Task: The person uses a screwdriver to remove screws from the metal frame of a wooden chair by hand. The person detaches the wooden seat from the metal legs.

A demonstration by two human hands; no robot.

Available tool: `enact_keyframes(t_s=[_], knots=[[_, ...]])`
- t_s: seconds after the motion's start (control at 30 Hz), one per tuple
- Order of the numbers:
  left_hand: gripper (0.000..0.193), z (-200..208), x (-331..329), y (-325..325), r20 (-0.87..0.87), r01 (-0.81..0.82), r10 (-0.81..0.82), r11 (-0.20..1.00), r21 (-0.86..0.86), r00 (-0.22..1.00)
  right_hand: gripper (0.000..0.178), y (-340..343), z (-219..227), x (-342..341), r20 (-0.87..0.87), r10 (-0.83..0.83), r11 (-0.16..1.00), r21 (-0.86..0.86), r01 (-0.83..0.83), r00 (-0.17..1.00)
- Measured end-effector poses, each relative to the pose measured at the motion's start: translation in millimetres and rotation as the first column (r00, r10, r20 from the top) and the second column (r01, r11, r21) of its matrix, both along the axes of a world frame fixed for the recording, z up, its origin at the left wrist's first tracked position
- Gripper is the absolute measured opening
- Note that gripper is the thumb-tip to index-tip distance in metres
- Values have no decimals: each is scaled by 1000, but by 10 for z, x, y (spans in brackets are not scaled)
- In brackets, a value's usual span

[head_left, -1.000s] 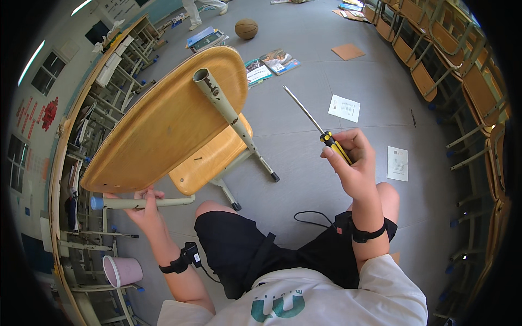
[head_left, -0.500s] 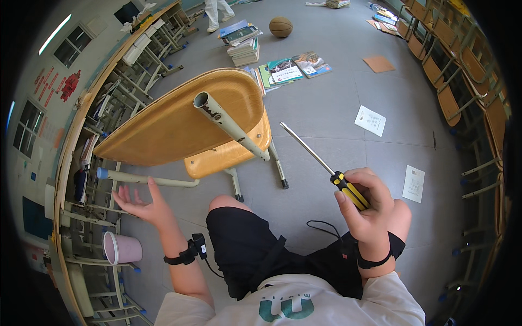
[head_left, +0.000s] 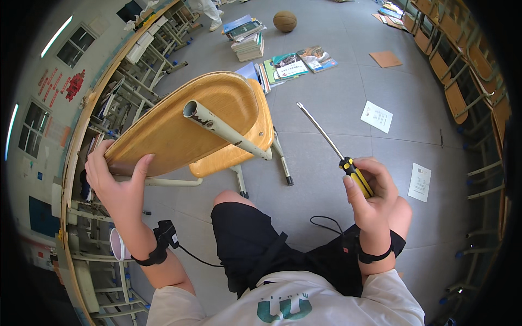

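Observation:
In front of me a wooden chair stands tilted, its curved backrest (head_left: 185,127) toward me and its seat (head_left: 234,155) behind and below. A chipped metal tube (head_left: 225,130) of its frame points up at me, its end hollow. My left hand (head_left: 117,174) grips the backrest's left end, thumb on the near face and fingers round the far edge. Up in the air on the right, my right hand (head_left: 375,187) holds a screwdriver (head_left: 348,160) by its yellow and black handle. The bare metal shaft points up and left, touching nothing.
Books lie stacked (head_left: 247,43) and spread (head_left: 293,64) beyond the chair, near a basketball (head_left: 285,21). Paper sheets (head_left: 376,116) lie on the floor to the right. Desks (head_left: 144,70) line the left side, with a pink bin (head_left: 118,244); chairs (head_left: 451,98) line the right. Another person's legs (head_left: 209,11) show far off.
My left hand has moved up and left from open air and taken hold of the backrest's end. The right hand keeps the screwdriver, almost in place. The far person's legs have shifted left.

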State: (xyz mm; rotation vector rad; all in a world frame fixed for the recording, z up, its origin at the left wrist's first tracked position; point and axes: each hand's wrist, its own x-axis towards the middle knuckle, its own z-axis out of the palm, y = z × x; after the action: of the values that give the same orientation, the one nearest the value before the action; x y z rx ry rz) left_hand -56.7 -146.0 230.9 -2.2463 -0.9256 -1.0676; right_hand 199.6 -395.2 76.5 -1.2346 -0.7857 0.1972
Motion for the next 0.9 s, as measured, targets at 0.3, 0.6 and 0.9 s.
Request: enact_keyframes(t_s=[0.3,0.6,0.9], knots=[[64,69,65,-151,-6,-78,78,992,-103,997,25,-10,-65,116,-69,-4,1000,-8,4,998],[75,-15,-201,266,100,-463,452,871,164,886,24,39,-101,128,-106,-5,1000,-16,4,994],[85,-444,-614,390,739,358,-38,890,-281,673,23,121,-174,111,-153,-15,999,-32,10,988]])
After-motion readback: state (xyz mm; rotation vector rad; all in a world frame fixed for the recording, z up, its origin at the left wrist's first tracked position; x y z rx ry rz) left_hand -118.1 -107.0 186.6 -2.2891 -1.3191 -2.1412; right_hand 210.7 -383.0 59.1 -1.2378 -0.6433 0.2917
